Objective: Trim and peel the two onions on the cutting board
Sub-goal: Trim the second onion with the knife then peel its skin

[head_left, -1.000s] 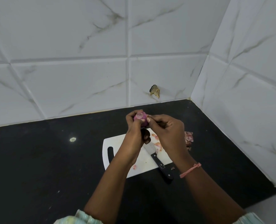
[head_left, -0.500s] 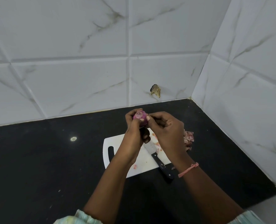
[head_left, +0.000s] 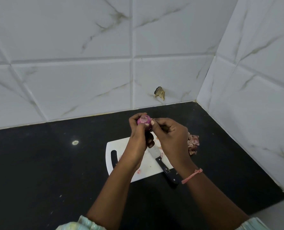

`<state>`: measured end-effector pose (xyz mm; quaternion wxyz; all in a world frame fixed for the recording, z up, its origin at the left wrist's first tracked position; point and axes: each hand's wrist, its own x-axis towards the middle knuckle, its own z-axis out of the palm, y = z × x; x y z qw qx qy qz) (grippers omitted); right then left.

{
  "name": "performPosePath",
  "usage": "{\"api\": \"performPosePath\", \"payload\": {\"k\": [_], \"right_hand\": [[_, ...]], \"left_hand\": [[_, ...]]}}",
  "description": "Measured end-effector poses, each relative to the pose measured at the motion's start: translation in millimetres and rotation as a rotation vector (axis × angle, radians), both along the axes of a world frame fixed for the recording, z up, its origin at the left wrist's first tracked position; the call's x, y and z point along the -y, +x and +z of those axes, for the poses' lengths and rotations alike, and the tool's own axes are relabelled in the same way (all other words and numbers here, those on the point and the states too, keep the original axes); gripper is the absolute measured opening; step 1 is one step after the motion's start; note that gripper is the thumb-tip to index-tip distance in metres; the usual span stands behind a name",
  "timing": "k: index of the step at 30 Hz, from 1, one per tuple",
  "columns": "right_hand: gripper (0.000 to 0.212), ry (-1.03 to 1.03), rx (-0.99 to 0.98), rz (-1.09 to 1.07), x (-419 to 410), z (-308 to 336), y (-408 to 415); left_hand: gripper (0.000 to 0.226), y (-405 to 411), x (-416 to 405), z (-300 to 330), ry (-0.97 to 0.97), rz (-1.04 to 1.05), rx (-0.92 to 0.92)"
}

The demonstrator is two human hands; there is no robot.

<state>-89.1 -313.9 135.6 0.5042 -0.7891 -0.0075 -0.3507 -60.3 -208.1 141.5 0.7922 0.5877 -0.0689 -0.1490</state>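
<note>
Change: I see both hands and the onion almost where they were a second ago; the right thumb now sits lower on the onion's side.
Countertop (head_left: 38, 171): I see black stone running to the white tiled corner, with a pale spot (head_left: 75, 142) left of the board.
Cutting board (head_left: 121, 145): white, lying flat on the countertop under my wrists, flecked with pink scraps.
Left hand (head_left: 138, 138): I have its fingers curled round the onion from the left, gripping it above the board's far edge.
Right hand (head_left: 171, 138): its thumb and fingertips pinch at the onion's right side; a pink thread band (head_left: 191, 175) circles the wrist.
Knife (head_left: 164, 166): it lies on the board between my forearms, black handle hanging over the near edge, blade pointing away.
Peel heap (head_left: 193, 143): pinkish skins piled on the countertop just right of the board.
Onion (head_left: 144, 121): purple, held up between both hands, its cut pale end facing me. I make out only this one onion.
</note>
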Motion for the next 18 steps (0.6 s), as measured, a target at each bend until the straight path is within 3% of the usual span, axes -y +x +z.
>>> {"api": "performPosePath", "payload": {"k": [7,12,18], "right_hand": [[0.011,0.007,0.014,-0.03,-2.9,5.5,-1.1],[0.021,0.151,-0.053,-0.028,-3.6,9.3,0.6],[0.014,0.113,-0.087,0.013,-3.5,9.6,-1.2]], "left_hand": [[0.024,0.5,-0.2,-2.4,-0.035,-0.017,-0.009],[0.029,2.8,-0.2,-2.2,-0.108,-0.003,-0.045],[0.028,1.1,-0.6,-2.0,-0.143,-0.015,-0.034]]}}
